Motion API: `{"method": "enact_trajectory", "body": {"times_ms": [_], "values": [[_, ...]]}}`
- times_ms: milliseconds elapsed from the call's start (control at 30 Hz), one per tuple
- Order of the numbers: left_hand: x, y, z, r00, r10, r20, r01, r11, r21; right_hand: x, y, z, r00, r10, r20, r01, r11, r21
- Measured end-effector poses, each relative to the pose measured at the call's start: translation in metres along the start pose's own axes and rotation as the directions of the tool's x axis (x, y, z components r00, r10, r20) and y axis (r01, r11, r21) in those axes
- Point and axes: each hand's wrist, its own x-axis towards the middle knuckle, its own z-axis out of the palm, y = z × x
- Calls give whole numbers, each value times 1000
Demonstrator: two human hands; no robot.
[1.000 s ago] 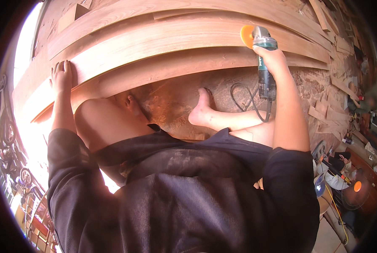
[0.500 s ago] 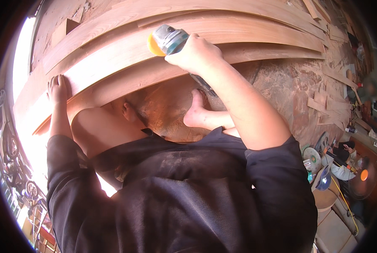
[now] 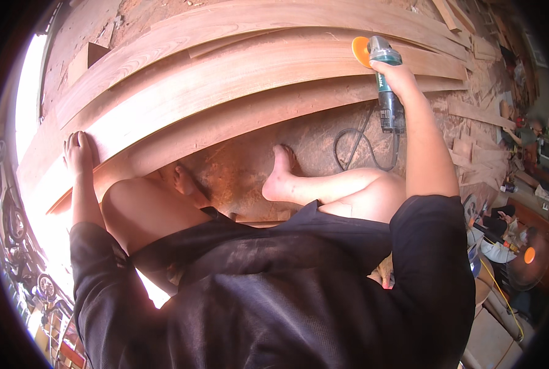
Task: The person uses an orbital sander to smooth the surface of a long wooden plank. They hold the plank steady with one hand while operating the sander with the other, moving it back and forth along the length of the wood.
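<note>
A long pale wooden board [image 3: 244,77] runs across in front of me, its near edge raised over another board. On its left end rests my left hand [image 3: 78,152], fingers lying along the wood. My right hand [image 3: 398,79] is wrapped round an angle grinder [image 3: 389,106] with a teal and black body and a grey head. The grinder's yellow-orange disc [image 3: 361,51] faces left, over the right part of the board. From this view I cannot tell whether the disc touches the wood.
More long boards [image 3: 225,19] lie beyond. A black cord [image 3: 354,132] loops on the dusty floor beside my bare foot [image 3: 280,172]. Wood offcuts [image 3: 480,154] are piled at the right. A round fan [image 3: 526,255] stands at the lower right, and bicycles [image 3: 10,215] at the far left.
My right hand has carried the grinder from the middle of the board to its right part, turning it more upright. My left hand stays on the board's left end.
</note>
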Motion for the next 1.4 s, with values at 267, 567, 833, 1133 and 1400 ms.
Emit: {"method": "enact_trajectory", "body": {"times_ms": [267, 567, 833, 1133, 1400], "values": [[-2, -7, -7, 1000, 18, -24, -18, 1000, 13, -60, -76, 45, 963, -233, 137, 248, 963, -107], [7, -28, 0, 997, 69, -41, -69, 998, 2, -93, -107, 60, 947, -205, 248, 274, 918, -287], [5, -29, 3, 995, 71, -71, -70, 997, 21, -2, -26, 6, 988, -108, 109, 122, 985, -125], [-7, -3, -12, 1000, -1, -29, 1, 1000, 7, -63, -90, 57, 929, -319, 188, 328, 944, -19], [7, -20, 7, 1000, 20, -8, -20, 1000, 0, -137, -175, 108, 895, -315, 316, 412, 856, -311]]}}
